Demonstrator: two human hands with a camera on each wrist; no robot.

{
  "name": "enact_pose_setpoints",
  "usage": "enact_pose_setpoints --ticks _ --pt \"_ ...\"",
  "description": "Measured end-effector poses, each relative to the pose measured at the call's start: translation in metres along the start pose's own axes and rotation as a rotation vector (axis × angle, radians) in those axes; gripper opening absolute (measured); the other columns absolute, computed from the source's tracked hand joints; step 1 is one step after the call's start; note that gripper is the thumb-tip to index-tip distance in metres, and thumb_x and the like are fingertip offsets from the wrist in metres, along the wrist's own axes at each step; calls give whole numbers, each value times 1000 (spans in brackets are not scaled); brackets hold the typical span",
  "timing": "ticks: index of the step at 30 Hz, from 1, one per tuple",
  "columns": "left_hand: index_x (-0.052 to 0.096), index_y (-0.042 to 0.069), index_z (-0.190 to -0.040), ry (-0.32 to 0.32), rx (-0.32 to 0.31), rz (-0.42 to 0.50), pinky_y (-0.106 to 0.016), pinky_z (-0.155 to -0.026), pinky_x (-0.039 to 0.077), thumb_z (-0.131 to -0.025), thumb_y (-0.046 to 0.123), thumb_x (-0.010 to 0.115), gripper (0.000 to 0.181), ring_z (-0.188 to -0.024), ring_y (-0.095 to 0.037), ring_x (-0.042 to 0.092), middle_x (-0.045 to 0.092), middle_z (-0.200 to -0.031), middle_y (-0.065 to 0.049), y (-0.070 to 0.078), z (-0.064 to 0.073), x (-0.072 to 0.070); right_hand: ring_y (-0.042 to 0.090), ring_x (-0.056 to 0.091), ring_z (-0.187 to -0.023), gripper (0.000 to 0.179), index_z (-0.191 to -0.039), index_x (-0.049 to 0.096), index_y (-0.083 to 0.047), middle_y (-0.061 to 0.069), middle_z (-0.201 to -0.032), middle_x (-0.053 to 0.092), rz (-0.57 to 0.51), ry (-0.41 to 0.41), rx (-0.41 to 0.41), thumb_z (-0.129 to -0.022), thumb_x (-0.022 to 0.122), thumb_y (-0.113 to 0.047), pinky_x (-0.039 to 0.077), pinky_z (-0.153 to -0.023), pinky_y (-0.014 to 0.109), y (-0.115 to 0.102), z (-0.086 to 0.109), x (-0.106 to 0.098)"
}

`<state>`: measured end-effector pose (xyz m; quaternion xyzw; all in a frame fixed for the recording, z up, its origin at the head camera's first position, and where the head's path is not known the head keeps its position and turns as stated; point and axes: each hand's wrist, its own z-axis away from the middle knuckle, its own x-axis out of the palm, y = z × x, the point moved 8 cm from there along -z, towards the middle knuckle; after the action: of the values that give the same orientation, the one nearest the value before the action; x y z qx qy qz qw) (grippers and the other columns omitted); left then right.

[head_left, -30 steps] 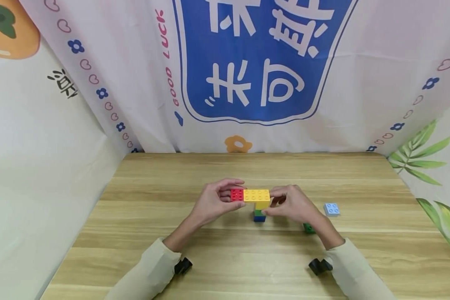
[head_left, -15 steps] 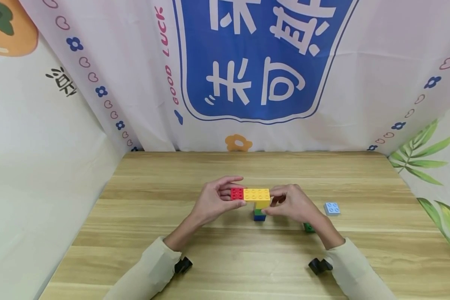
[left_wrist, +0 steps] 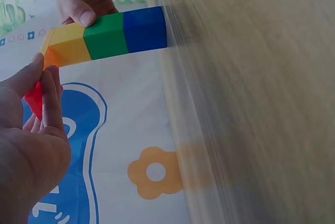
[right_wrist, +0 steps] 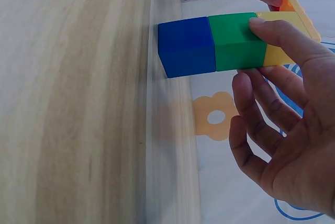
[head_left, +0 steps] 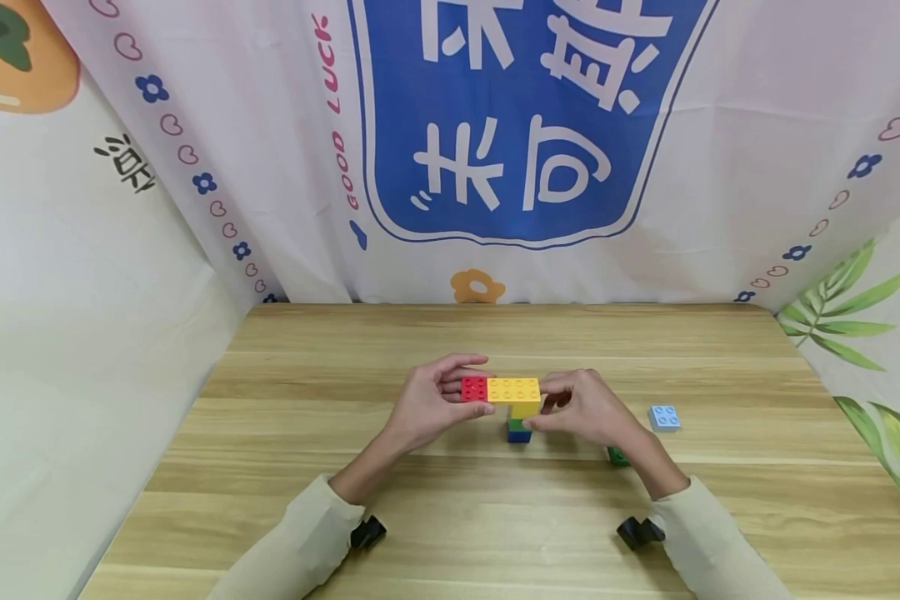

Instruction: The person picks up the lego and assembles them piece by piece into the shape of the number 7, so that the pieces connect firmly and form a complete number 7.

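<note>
You get bright, even light with soft shadows; the worktop [left_wrist: 251, 103] smears in both wrist views (head view bows at edges).

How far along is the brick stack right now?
Done: blue brick on the table, green brick and yellow bricks stacked above. In hand: left hand pinches the red brick against the yellow top; right hand steadies the stack. Left: light blue brick lies loose.

On your wooden counter [head_left: 345, 500] you have a light blue brick [head_left: 663, 417], a small green brick [head_left: 617, 456], and a printed cloth backdrop [head_left: 510, 125] behind.
</note>
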<state>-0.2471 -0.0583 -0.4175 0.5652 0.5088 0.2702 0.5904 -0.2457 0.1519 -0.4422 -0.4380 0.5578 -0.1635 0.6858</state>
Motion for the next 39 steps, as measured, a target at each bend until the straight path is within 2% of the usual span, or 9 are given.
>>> enact_pose_setpoints --ticks 6,13,16,20,24,30,36,39 --pt "76 3 -124 2 17 6 -25 -83 66 -84 4 91 43 -99 -24 81 79 -121 -17 1 0 1 15 68 -84 36 -117 84 -13 -1 -105 80 5 3 -5 -85 93 -27 60 -71 24 -1 -1 0" --pt "76 2 -124 8 10 12 -25 -83 66 -84 3 91 43 -99 -24 81 79 -121 -17 1 0 -1 14 68 -83 36 -116 83 -13 -1 -104 80 21 -3 -11 -85 93 -28 61 -72 24 -4 -1 0" --pt "76 2 -124 13 3 15 -25 -84 66 -83 3 91 43 -99 -23 81 79 -121 -17 0 0 -1 14 71 -87 42 -120 81 -14 0 -107 80 46 -24 -11 -84 94 -33 63 -78 27 -4 0 0" --pt "76 2 -124 15 -12 19 -24 -83 66 -83 2 92 44 -98 -22 80 79 -122 -17 -1 1 -2 17 72 -98 61 -133 75 -10 3 -116 78 100 -50 6 -82 95 -38 65 -88 36 2 7 -4" --pt "75 2 -128 7 -24 26 -24 -84 66 -83 1 91 47 -100 -23 80 79 -124 -17 -1 1 -1 20 73 -105 67 -141 69 -7 8 -123 77 141 -59 14 -86 92 -36 64 -93 43 12 17 -14" --pt "74 3 -131 -2 -22 35 -25 -84 66 -84 -1 90 49 -102 -25 80 78 -127 -18 0 1 0 24 72 -107 55 -135 73 -5 9 -125 78 208 -56 20 -89 90 -32 64 -93 46 25 34 -31" --pt "74 3 -131 -4 -24 39 -25 -84 66 -84 -1 90 50 -102 -25 80 78 -126 -18 0 1 0 24 71 -108 48 -125 79 -9 3 -121 79 305 -85 30 -84 93 -31 62 -93 50 35 51 -40" --pt "74 3 -131 -6 -23 43 -25 -84 66 -84 -1 90 50 -102 -25 80 78 -126 -18 0 1 0 22 72 -108 48 -123 80 -12 1 -121 79 309 -117 45 -82 95 -31 62 -93 50 40 60 -42"
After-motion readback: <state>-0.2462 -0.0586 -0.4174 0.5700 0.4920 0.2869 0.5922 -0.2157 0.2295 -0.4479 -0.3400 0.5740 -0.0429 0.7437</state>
